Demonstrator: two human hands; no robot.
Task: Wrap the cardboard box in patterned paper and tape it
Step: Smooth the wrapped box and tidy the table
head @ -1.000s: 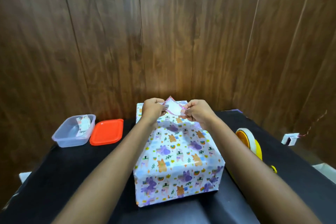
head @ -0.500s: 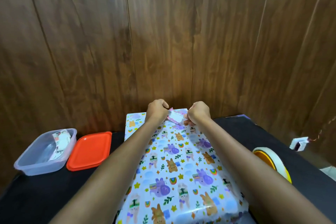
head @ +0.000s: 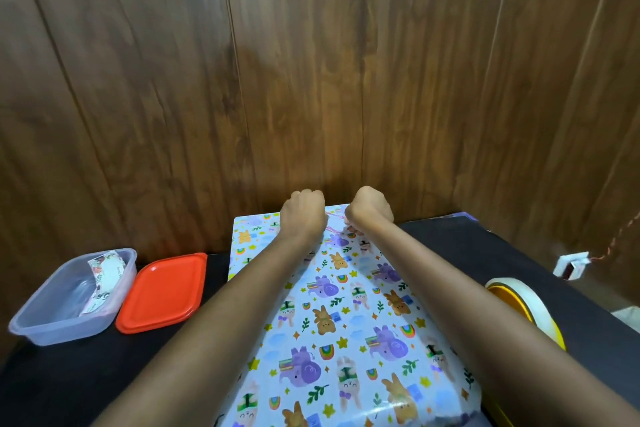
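Observation:
The box (head: 343, 322) stands on the black table, covered on top in pale blue paper printed with bunnies, elephants and rainbows. Both arms reach over it to its far edge. My left hand (head: 303, 213) and my right hand (head: 369, 206) are curled over that edge, side by side, pinching the paper flap (head: 335, 218) between them. Only a thin strip of the flap shows; the rest, and the fingertips, are hidden behind the box. A roll of tape (head: 526, 308) on a yellow dispenser sits at the box's right side.
A clear plastic container (head: 45, 319) with a printed paper slip inside sits at the left, its orange lid (head: 162, 291) beside it. A wood-panelled wall rises right behind the table. A small white box (head: 569, 265) lies off the table's right edge.
The head camera has moved closer and higher over the box. Both hands have pushed the flap down over the far edge, so less of it shows.

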